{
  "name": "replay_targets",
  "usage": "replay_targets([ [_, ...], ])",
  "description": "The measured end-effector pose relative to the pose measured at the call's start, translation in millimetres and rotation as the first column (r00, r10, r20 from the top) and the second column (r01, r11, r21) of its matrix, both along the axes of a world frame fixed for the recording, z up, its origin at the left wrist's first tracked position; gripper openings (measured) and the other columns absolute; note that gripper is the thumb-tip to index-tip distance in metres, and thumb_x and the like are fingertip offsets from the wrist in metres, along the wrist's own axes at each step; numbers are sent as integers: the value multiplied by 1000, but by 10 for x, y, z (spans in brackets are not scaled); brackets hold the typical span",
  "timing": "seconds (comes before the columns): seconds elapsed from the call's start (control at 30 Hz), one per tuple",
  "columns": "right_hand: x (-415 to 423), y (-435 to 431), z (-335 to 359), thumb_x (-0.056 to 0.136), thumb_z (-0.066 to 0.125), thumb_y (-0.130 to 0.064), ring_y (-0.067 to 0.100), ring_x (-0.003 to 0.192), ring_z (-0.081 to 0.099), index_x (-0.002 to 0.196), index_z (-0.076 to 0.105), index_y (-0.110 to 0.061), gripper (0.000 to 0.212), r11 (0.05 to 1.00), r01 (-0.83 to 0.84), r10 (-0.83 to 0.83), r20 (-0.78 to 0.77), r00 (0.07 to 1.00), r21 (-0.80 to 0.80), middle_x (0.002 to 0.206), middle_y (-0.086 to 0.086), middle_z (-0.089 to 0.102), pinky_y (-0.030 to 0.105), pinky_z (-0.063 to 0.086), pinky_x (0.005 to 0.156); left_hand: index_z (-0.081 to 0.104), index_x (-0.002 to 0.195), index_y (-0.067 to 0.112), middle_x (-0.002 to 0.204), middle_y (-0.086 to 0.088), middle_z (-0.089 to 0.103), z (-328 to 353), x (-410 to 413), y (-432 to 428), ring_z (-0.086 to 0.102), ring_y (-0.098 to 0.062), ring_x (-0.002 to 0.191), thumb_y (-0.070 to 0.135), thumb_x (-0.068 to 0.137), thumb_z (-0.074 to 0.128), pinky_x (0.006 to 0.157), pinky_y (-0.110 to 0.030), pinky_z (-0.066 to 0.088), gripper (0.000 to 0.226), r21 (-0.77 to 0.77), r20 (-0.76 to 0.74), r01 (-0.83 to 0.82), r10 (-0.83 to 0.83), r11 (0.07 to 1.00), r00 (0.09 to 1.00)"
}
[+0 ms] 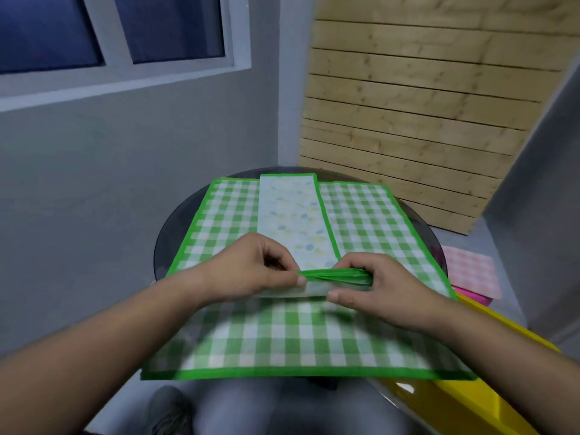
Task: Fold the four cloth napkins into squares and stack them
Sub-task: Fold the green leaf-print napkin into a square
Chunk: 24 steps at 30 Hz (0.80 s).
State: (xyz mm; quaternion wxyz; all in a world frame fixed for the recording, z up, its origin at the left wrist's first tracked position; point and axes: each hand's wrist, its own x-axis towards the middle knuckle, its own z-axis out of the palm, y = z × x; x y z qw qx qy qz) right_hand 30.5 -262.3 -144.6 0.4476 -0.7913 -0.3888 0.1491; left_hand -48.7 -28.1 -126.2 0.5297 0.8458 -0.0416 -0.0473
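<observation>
Head view, one frame.

- Desk: round, dark glass top, mostly covered by cloth.
- Folded napkin: narrow, thick bundle of green-edged layers with a pale underside. It is held at mid-desk, just above the spread cloths, long axis running left to right.
- Left grip: clamped on the left end of the folded napkin, thumb on the near side, fingers curled over the far side.
- Right grip: clamped on the right end, fingers wrapped over the top edge, thumb pressed along the pale near face.
- Near gingham napkin: green and white check with a green border. It lies flat under both forearms, its near edge overhanging the desk rim.
- Left gingham napkin and right gingham napkin: spread flat on the far half of the desk.
- Floral strip: pale, leaf print, green edge. It lies between those two, running from far to near. Cannot tell whether it is a separate cloth or a turned-over panel.
- Pink checked cloth: off the desk to the right, lying on something pink.
- Yellow object: near right, beside the desk; identity unclear.
- Wooden slat panel far right; window far left.
</observation>
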Motion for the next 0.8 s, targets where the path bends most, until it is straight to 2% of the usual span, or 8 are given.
replay_targets([
  [0.17, 226, -16, 18, 82, 76, -3, 10, 106, 69, 115, 69, -11, 35, 996, -27, 41, -175, 984, 80, 112, -5, 74, 19, 51, 88, 80, 79, 11, 73, -5, 74, 288, 147, 78, 60, -7, 66, 21, 81, 80, 64, -23, 47, 10, 19, 47, -28, 27, 999, 999],
  [0.3, 438, 43, -18, 84, 72, 1, 3, 117, 62, 124, 66, -14, 43, 998, -55, 55, -80, 995, 6, 123, -12, 69, 12, 43, 97, 78, 81, 9, 77, -6, 73, 438, 337, 176, 62, -12, 71, 14, 89, 72, 70, -31, 49, 11, -17, 55, -58, 59, 998, 997],
  [0.4, 593, 155, -120, 88, 69, -4, -1, 116, 61, 123, 64, -23, 41, 1000, 14, -14, -48, 999, -2, 122, -18, 68, 15, 44, 99, 79, 83, 9, 77, 1, 74, 462, 508, 196, 64, -6, 71, 13, 90, 71, 71, -22, 51, 11, -10, 133, -144, 144, 989, 980],
  [0.5, 742, 256, -235, 93, 64, -12, 3, 108, 66, 113, 68, -28, 26, 996, 87, -88, -105, 991, -13, 114, -17, 72, 30, 51, 100, 78, 93, 14, 79, 5, 73, 425, 693, 224, 65, -3, 72, 19, 87, 76, 72, -20, 49, 9, -100, 183, -308, 322, 946, 929],
  [0.57, 829, 302, -267, 95, 63, -21, 7, 102, 70, 111, 70, -24, 18, 992, 124, -128, -152, 980, -34, 109, -14, 74, 38, 54, 96, 70, 111, 20, 94, -6, 72, 341, 809, 275, 68, -11, 87, 27, 81, 82, 76, -25, 48, 33, -179, 168, -423, 451, 888, 876],
  [0.63, 898, 344, -265, 95, 62, -26, 8, 99, 71, 111, 69, -24, 17, 987, 151, -157, -162, 974, -53, 107, -13, 75, 40, 55, 93, 57, 127, 23, 115, -23, 64, 254, 866, 310, 68, -15, 103, 35, 76, 84, 76, -27, 50, 59, -163, 89, -508, 525, 846, 846],
  [0.73, 1016, 425, -256, 92, 67, -28, 6, 88, 71, 106, 67, -26, 14, 972, 216, -228, -160, 960, -90, 97, -12, 75, 36, 57, 86, 42, 138, 19, 104, -3, 63, 68, 905, 394, 70, -8, 83, 33, 74, 87, 66, -23, 55, 80, -132, -138, -522, 506, 843, 852],
  [0.8, 1083, 492, -251, 89, 71, -30, 5, 77, 68, 107, 65, -23, 21, 952, 267, -285, -123, 950, -148, 87, -11, 72, 28, 55, 74, 41, 139, 16, 113, -3, 65, -103, 949, 492, 69, -18, 95, 33, 69, 90, 77, -28, 54, 87, -52, -237, -547, 522, 836, 820],
])
